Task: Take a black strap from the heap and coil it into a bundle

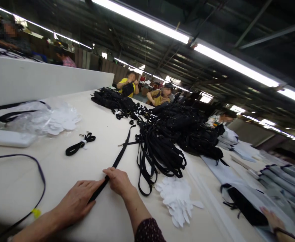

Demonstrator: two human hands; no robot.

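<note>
A long black strap (pixel 120 153) lies stretched across the pale table (pixel 102 127), running from my hands up toward a metal clasp. My left hand (pixel 76 201) rests flat on the strap's near end, pressing it to the table. My right hand (pixel 118 181) lies just beyond it, fingers curled over the same strap. To the right of my hands sits a big tangle of black straps (pixel 159 151). A pile of white cut pieces (pixel 177 200) lies beside my right forearm.
A folded short strap (pixel 79 144) lies at centre left, near clear plastic bags (pixel 46 116) and a white box (pixel 9 138). A thin cord (pixel 40 174) loops at left. Black bags (pixel 192 131) are heaped behind. Other people sit across the table; another hand (pixel 272 218) shows at lower right.
</note>
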